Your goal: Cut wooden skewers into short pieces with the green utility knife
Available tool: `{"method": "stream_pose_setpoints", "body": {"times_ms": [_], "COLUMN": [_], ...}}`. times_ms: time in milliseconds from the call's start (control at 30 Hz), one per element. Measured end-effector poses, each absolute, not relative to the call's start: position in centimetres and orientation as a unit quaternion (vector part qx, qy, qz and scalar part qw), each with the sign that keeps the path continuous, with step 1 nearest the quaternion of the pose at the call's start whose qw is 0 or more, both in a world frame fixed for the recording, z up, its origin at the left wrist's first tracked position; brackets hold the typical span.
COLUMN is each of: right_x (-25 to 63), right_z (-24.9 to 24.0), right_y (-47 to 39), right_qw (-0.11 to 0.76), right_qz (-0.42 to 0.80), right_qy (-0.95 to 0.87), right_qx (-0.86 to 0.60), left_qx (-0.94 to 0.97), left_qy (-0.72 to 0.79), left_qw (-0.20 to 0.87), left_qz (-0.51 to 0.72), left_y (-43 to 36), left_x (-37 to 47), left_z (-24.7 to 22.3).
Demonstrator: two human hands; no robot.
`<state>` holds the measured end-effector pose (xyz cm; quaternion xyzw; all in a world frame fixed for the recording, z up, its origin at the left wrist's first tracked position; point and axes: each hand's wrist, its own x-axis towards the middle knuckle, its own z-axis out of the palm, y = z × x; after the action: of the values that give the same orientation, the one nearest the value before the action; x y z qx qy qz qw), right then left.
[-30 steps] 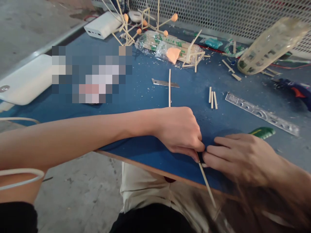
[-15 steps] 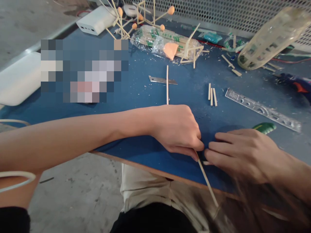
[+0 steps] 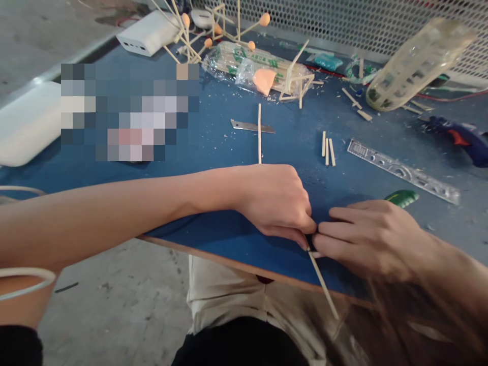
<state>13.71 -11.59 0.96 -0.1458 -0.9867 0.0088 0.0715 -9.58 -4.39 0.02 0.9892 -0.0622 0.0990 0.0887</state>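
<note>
My left hand [image 3: 278,201] is closed near the table's front edge, pinching a long thin wooden stick [image 3: 324,288] that slants down past the edge. Close on its right, my right hand [image 3: 366,239] has its fingers bent over a short piece of wooden stick [image 3: 316,254]. The tip of that piece meets the long stick just below my left fingertips; most of it is hidden. Another wooden stick [image 3: 260,129] lies across a bare knife blade [image 3: 244,126], its near end out of sight behind my left hand. Three short sticks [image 3: 327,151] lie beyond both hands.
A clear ruler [image 3: 404,170], a green-handled tool [image 3: 402,197] and a blue glue gun [image 3: 463,137] lie right. A plastic bottle [image 3: 415,66] leans at the back. Stick frames, a bag of sticks [image 3: 251,63] and a white power bank [image 3: 147,38] lie along the far side.
My right hand has moved slightly left, bringing the short stick's tip against the long stick. The left hand keeps its pinch. The whole view has shifted a little.
</note>
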Motion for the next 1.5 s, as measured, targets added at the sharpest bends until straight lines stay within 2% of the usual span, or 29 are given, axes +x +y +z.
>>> {"method": "stream_pose_setpoints", "body": {"times_ms": [1133, 1500], "right_x": [14.26, 13.90], "right_z": [0.79, 1.21], "right_y": [-11.78, -11.59], "right_qw": [0.068, 0.065], "right_qz": [-0.032, -0.013], "right_qy": [-0.987, -0.988], "right_qx": [-0.140, -0.140], "left_qx": [0.996, 0.996], "left_qy": [-0.025, -0.033], "left_qw": [0.065, 0.028], "left_qz": [0.049, 0.076], "left_y": [-4.91, -5.00], "left_x": [-9.56, -9.64], "left_z": [0.84, 0.37]}}
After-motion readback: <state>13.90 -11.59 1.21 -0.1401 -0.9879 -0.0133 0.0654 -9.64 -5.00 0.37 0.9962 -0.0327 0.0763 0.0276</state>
